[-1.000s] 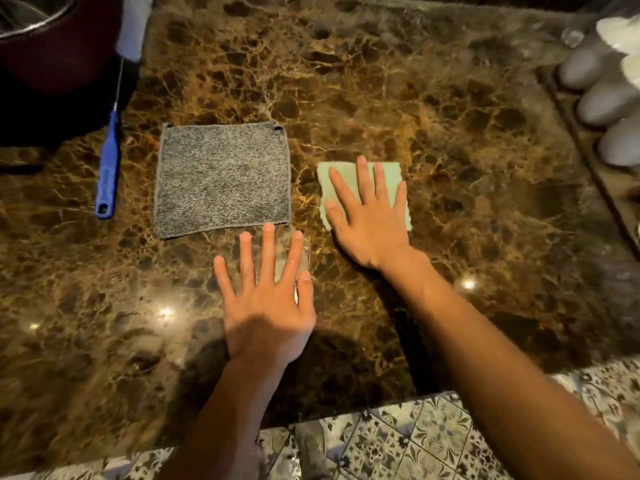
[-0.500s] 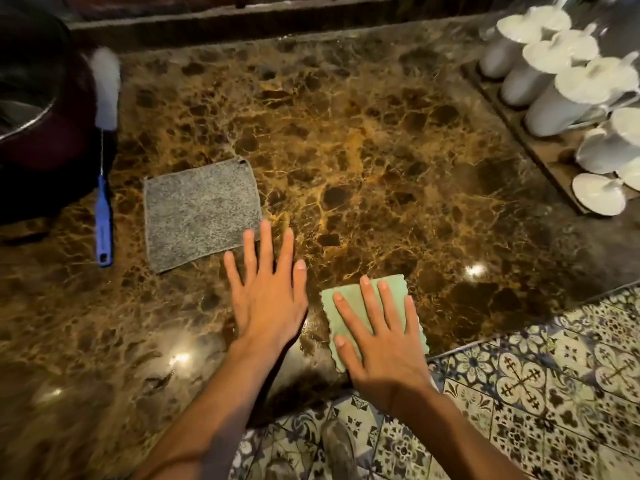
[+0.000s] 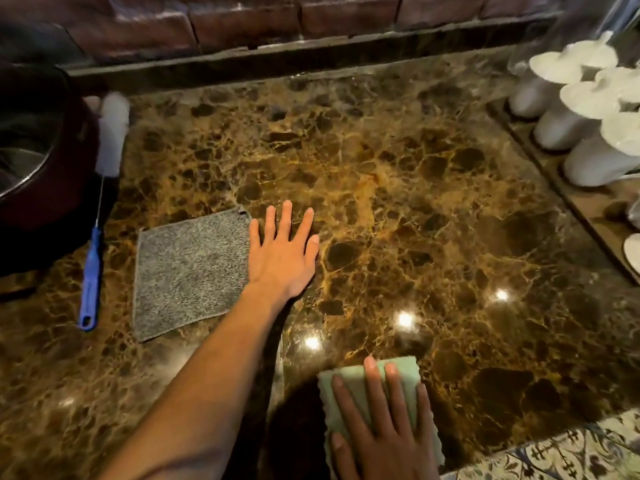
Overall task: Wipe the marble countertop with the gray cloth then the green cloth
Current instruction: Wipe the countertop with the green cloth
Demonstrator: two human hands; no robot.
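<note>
Nearest the front edge of the brown-and-gold veined marble bench, the right hand lies flat with fingers spread on the pale green square cloth, pressing it down rather than gripping it; the cloth's far corners show beyond the fingertips. Patterned blue-and-white floor tiles show just below the bench edge, to the right of the green cloth.

Farther in and to the left of the green cloth, well apart from it, the left hand rests open, palm down, fingers extended on bare marble, holding nothing. Its little-finger side touches the right edge of the gray speckled square cloth, which lies flat.

Left of the gray cloth lies a blue-handled bottle brush with a white fluffy head, and beyond it a dark red pot with a metal interior.

Far right of the green cloth, white lidded ceramic cups stand on a wooden tray. A reddish brick wall backs the bench.
</note>
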